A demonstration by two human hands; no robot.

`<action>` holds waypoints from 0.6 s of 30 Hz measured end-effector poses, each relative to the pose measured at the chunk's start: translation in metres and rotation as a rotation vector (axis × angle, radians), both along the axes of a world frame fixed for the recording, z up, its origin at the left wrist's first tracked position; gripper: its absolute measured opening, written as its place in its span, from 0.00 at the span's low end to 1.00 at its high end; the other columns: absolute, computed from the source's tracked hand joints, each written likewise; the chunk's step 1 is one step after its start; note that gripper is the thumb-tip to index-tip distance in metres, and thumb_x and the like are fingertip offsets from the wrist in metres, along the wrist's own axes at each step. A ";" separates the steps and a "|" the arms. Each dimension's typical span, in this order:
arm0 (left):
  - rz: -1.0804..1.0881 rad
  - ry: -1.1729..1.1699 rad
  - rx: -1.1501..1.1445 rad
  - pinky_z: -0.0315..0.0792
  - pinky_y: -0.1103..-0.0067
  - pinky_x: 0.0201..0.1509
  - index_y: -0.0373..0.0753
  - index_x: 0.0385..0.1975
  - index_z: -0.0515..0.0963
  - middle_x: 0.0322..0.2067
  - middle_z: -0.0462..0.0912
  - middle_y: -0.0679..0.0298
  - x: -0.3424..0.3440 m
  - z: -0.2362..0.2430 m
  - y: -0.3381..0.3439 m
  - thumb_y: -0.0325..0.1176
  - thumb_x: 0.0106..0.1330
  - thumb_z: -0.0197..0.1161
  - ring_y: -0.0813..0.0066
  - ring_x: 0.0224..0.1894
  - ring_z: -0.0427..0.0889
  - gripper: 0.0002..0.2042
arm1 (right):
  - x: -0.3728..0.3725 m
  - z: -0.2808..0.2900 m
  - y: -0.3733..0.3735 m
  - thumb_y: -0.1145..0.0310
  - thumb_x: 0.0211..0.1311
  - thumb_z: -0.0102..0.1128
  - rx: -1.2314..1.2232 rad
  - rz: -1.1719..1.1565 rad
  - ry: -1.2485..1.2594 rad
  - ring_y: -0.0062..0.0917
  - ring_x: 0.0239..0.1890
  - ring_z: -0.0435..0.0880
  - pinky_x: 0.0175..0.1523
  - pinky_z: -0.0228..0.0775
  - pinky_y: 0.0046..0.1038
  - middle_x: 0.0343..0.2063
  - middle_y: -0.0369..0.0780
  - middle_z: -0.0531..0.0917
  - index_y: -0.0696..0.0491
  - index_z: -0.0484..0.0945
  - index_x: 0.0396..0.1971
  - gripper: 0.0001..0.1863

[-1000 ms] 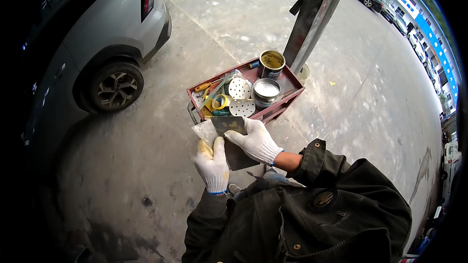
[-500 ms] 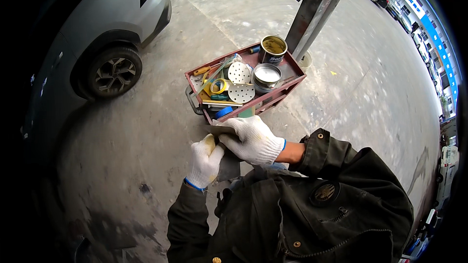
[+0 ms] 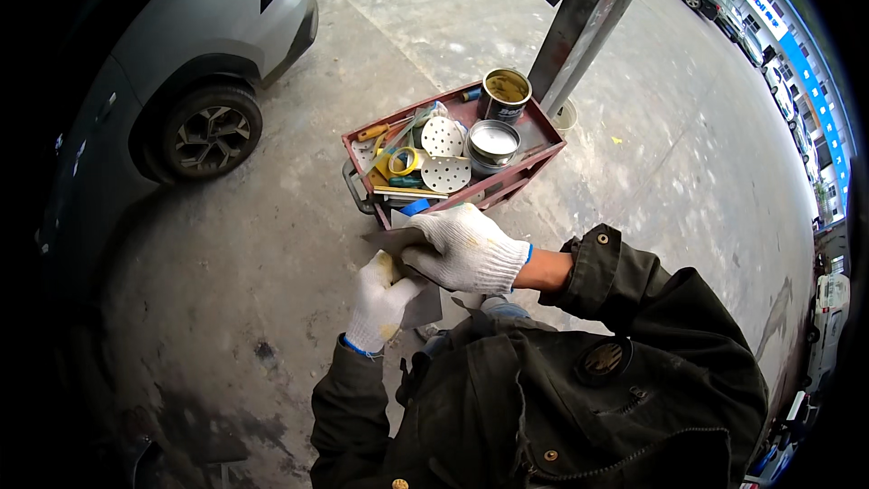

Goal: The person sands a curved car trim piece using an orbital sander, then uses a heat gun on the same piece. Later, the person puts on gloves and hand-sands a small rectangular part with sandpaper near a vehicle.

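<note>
Both my hands wear white knitted gloves with blue cuff edges, and they meet just in front of my body. My right hand point(image 3: 466, 249) is closed on a thin dark-grey plate point(image 3: 391, 240), whose pointed end sticks out to the left. Below and left of it, my left hand point(image 3: 378, 303) is closed, thumb up, on a flat grey plate point(image 3: 423, 308) that shows under the right hand. Whether these are two plates or parts of one sheet, I cannot tell. Yellowish stains mark the left glove. The palms and gripping fingertips are hidden.
A red tool cart point(image 3: 552, 140) stands ahead, holding an open can point(image 3: 505, 95), a silver tin point(image 3: 493, 140), perforated sanding discs point(image 3: 446, 174), yellow tape point(image 3: 404, 161) and a screwdriver point(image 3: 372, 132). Beyond it rises a metal post point(image 3: 584, 27). A silver car point(image 3: 204, 27) stands left.
My right hand has shifted slightly up and left, and the dark plate's tip now reaches farther left. The left hand stays nearly in place, still closed.
</note>
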State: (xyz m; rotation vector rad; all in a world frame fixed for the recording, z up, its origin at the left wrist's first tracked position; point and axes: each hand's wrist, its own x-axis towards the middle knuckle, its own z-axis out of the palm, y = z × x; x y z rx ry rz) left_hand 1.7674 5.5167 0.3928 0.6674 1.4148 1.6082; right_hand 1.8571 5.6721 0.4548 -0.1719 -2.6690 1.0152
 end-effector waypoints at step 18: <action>0.004 -0.065 -0.026 0.73 0.82 0.46 0.29 0.52 0.75 0.40 0.81 0.63 -0.006 0.004 0.004 0.18 0.57 0.59 0.79 0.40 0.79 0.20 | -0.009 -0.015 0.022 0.63 0.59 0.61 -0.214 -0.041 0.121 0.44 0.33 0.84 0.41 0.76 0.38 0.32 0.49 0.84 0.56 0.79 0.40 0.14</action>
